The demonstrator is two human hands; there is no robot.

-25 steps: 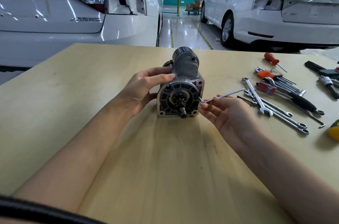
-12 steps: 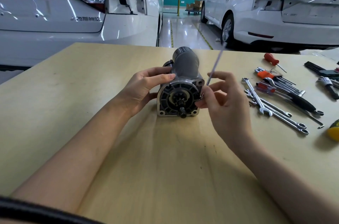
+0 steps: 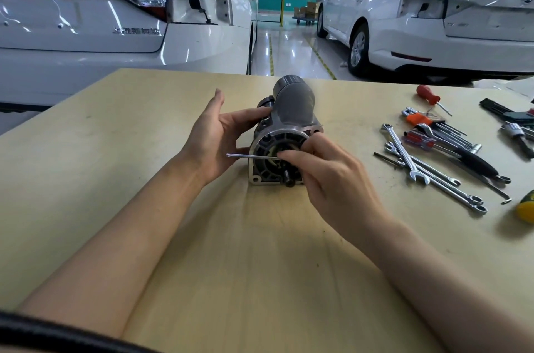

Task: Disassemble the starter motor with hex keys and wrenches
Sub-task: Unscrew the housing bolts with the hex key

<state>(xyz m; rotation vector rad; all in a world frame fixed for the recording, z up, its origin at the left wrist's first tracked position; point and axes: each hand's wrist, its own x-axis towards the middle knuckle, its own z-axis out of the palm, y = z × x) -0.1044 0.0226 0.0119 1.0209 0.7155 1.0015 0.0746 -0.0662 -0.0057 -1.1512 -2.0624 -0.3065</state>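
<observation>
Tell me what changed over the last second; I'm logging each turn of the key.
The hex key swung counterclockwise: its long arm pointed right, then up, and now points left across the starter motor face. The right hand rolled over with it and keeps its pinch. The left hand still steadies the housing, fingers now more spread. The motor and the wrenches on the table have not moved.
</observation>
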